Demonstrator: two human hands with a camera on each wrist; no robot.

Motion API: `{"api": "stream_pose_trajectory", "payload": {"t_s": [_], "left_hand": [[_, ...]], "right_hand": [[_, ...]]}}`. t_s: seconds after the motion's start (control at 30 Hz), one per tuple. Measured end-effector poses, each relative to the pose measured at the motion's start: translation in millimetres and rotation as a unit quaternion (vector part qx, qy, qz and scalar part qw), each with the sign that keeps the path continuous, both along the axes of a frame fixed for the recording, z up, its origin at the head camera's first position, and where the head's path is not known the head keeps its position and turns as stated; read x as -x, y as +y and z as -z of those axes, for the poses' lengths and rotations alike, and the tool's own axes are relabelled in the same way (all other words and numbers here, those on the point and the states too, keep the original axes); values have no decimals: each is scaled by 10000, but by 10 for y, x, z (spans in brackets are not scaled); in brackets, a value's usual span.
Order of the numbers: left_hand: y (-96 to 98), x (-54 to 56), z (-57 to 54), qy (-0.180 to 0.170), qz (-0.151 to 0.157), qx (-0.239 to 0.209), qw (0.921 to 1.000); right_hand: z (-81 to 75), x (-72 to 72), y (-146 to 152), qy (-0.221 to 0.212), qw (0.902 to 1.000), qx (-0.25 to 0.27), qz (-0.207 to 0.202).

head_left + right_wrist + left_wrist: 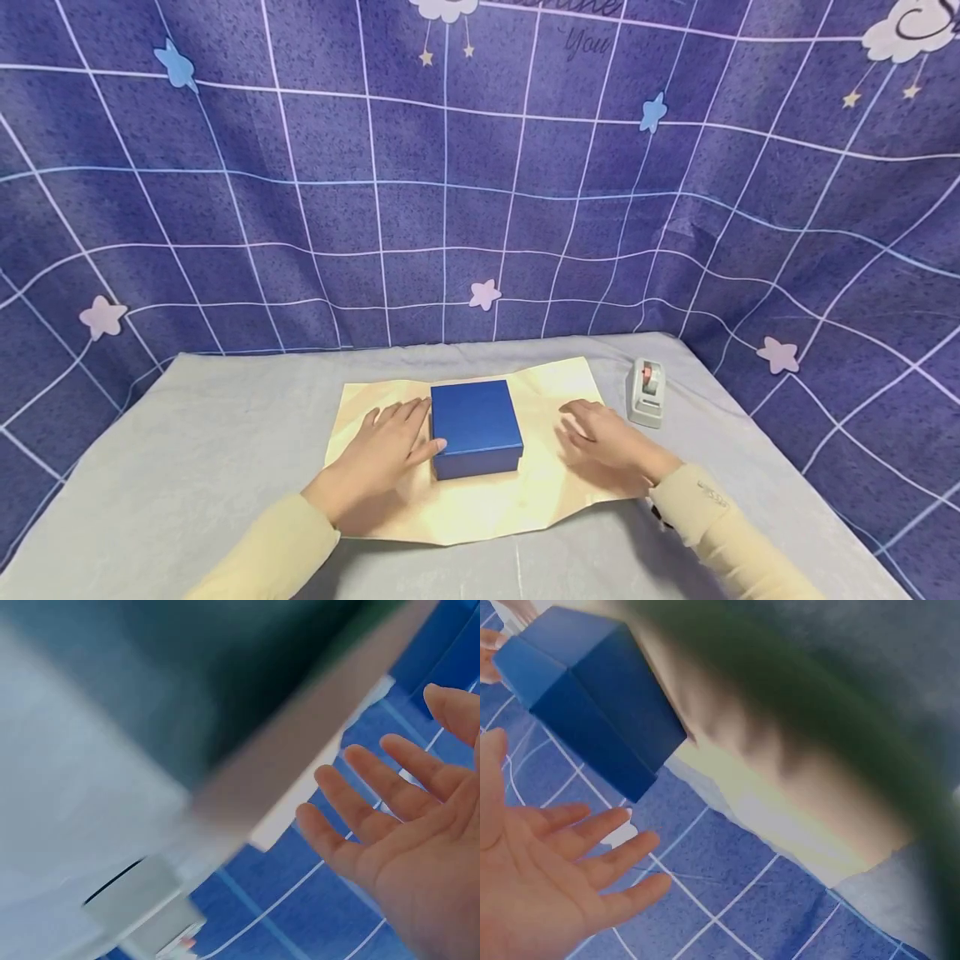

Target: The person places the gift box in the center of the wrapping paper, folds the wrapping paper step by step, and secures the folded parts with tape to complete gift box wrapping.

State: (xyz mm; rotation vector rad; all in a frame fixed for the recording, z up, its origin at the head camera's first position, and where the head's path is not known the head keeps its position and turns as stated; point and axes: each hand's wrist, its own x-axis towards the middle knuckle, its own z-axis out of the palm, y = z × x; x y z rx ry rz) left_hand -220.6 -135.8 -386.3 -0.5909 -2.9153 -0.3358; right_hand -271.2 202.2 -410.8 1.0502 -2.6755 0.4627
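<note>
Head view: the near-square blue box (476, 419), with no clear long axis, sits on the paper (480, 510) between both grips — just right of the left grip (381, 450), the nearer, its fingers loosely extended, contact uncertain. The right grip (611, 437) — also relaxed, holding nothing — stands apart, box to its left.

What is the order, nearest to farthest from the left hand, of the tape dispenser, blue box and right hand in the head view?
1. Blue box: just right of the left hand, on the tan paper.
2. Right hand: beyond the box, at the paper's right part.
3. Tape dispenser: farthest right, on the gray cloth.
</note>
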Motion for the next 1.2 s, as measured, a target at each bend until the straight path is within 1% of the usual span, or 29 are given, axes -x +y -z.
{"api": "stream_pose_trajectory", "payload": {"t_s": [0.13,0.27,0.33,0.43,0.57,0.67,0.87,1.0,1.1,1.2], "left_hand": [[39,99,-11,448,71,42,9990],[77,174,20,624,69,92,9980],[92,200,38,612,63,156,9980],[105,225,64,577,58,263,9980],[102,233,95,477,38,317,9984],[96,234,114,426,25,286,9987],[96,246,144,411,13,282,9988],[101,240,148,428,7,280,9987],[103,232,156,444,12,259,9987],[100,224,172,404,-2,248,9989]], "right_hand": [[5,30,163,236,9993,154,246],[27,55,302,409,9982,203,396],[43,60,370,426,9979,179,443],[70,63,470,472,9981,72,384],[116,74,583,561,9981,-116,204],[151,86,642,562,9981,-177,151],[167,85,692,419,9988,-125,235],[155,76,708,132,9990,-107,409],[144,69,713,-146,9983,76,554],[142,71,712,-385,9969,322,607]]}}
